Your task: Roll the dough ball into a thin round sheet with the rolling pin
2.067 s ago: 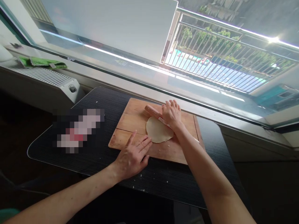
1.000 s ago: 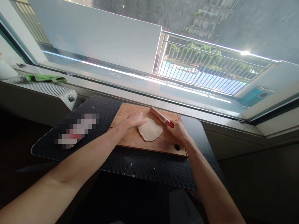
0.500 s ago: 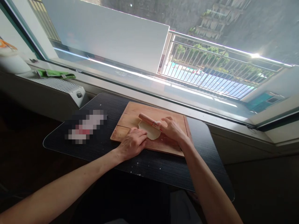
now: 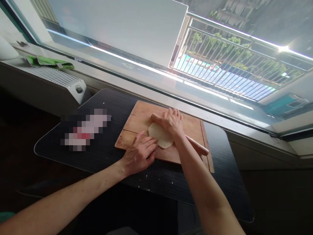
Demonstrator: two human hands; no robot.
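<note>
Dough disc (image 4: 159,136) lies flat on the wooden cutting board (image 4: 137,121), near its middle, and the board sits on the dark ribbed surface (image 4: 105,99) by the window. The disc is already pressed thin and roughly round, though its outline is uneven, and it covers only a small part of the board. By that look the flattening is well along but probably not finished, with some thinning and evening of the edge left.

The rolling pin (image 4: 198,148) lies slantwise across the far side of the disc. The right hand (image 4: 172,123) rests on it palm down. Its grip is open, with the fingers stretched over the pin rather than curled round it. The left hand (image 4: 139,156) lies flat at the near edge of the board, its grip also open and holding nothing, with the fingertips touching the disc's left rim.

A few pale crumbs (image 4: 146,176) dot the surface below the board. A blurred-out object (image 4: 84,130) lies to the left, well apart from the board.
</note>
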